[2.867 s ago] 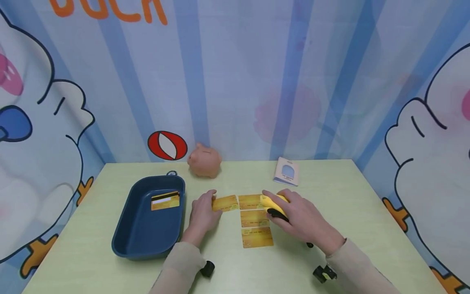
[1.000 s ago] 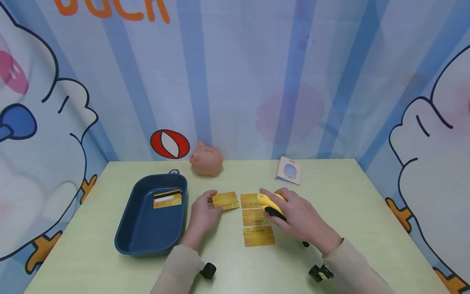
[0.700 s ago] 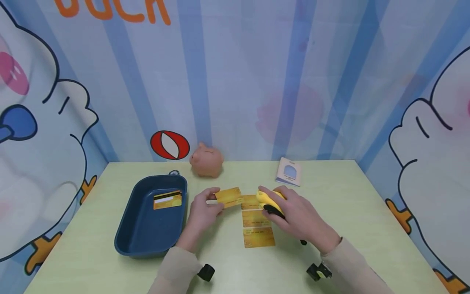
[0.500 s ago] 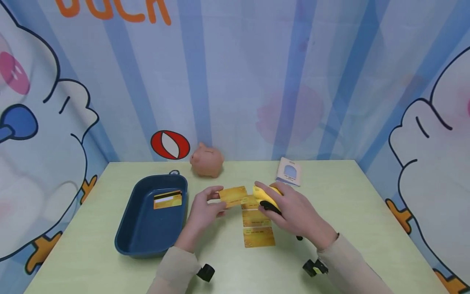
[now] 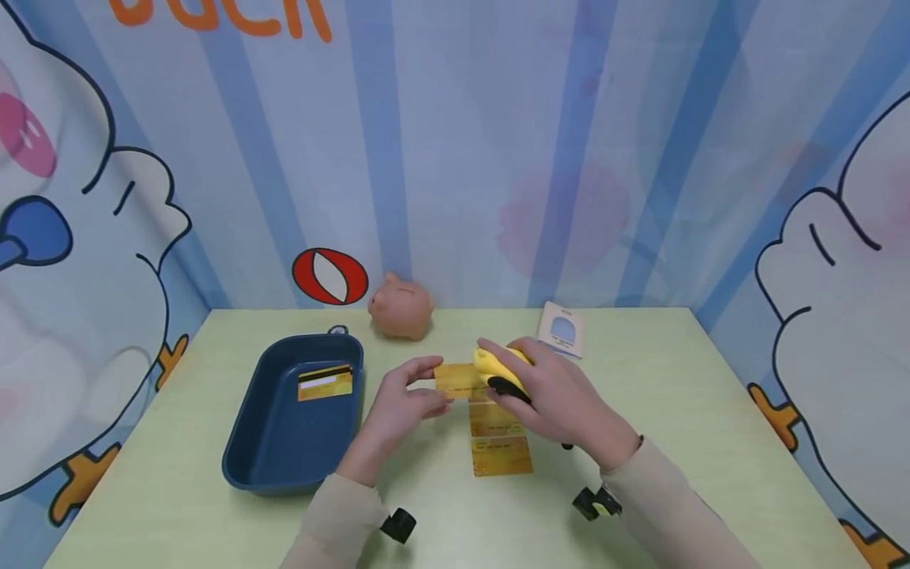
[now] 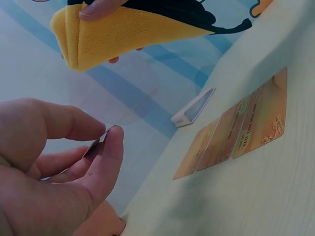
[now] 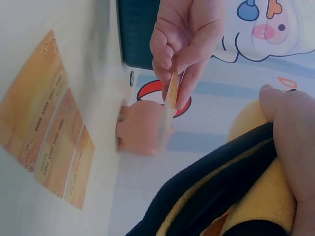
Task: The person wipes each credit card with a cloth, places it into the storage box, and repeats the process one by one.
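Left hand [image 5: 400, 399] pinches one card [image 5: 453, 382] by its edge, near three flat cards [image 5: 496, 421]; right hand [image 5: 556, 393] grips one yellow plush [image 6: 115, 38]; one tray [image 5: 284, 446] holds another card [image 5: 325, 384].

Your head view looks forward and down from above, set back enough to take in the worktop [image 5: 483, 521] and backdrop [image 5: 455, 118]. Your left-wrist view looks from close by your left fingers [image 6: 74, 123], rolled so the worktop lies at its right; it faces the yellow pouch [image 6: 123, 37]. Your right-wrist view, close by your right fingers [image 7: 290, 118], is rolled the other way and faces the piggy bank [image 7: 141, 128]. All three share the gold card [image 5: 453, 381] and the card row [image 5: 501, 456].
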{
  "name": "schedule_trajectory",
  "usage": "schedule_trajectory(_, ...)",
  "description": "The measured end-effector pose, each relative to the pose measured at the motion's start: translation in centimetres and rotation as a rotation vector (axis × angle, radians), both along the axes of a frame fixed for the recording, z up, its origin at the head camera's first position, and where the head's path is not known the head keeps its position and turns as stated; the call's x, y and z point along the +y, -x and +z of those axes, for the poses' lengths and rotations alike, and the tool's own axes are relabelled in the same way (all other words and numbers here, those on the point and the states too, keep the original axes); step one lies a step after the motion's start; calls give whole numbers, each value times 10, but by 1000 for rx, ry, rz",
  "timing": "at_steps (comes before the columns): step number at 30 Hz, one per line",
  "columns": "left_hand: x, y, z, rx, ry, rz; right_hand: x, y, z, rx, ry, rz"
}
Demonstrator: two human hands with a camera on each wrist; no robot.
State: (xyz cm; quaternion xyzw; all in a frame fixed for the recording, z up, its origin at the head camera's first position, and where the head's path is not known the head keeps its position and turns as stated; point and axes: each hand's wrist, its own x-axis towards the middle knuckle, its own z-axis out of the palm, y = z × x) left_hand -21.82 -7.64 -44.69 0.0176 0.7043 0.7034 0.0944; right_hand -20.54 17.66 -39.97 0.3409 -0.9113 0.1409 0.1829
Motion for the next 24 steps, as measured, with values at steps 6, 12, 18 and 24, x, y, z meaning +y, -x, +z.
schedule_trajectory(6, 1, -2, 1, 5, 45, -24, -10, 1, 5, -14, -6, 32)
schedule_trajectory(12, 4, -5, 4, 54, 58, -61, -19, 3, 7, -29, -36, 96)
schedule_trajectory(18, 6, -8, 8, 74, 56, -93, -28, 4, 5, 16, -80, 142)
schedule_trajectory(24, 6, -10, 12, 75, 23, -110, -35, 5, 0, 61, -139, 111)
